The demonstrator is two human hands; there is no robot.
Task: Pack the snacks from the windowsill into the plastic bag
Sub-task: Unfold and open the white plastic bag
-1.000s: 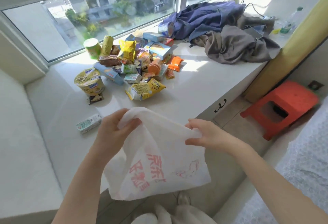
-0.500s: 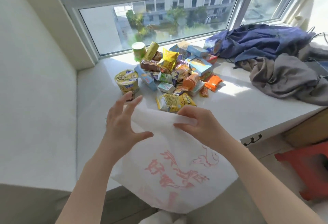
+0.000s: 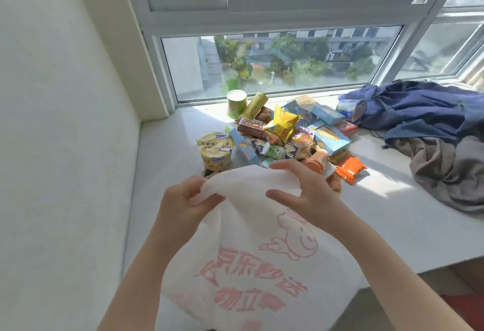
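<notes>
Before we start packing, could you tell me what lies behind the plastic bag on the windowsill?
Behind the plastic bag, held by both hands, the snack pile and a noodle cup show. The pile's nearest items are covered by the bag.

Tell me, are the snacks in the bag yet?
Not yet. Nothing looks packed: the snack pile, the yellow noodle cup and the green cup all sit on the windowsill. In hand: the left hand and right hand grip the top edge of the white plastic bag, apparently working it open. Left: putting every snack inside.
</notes>
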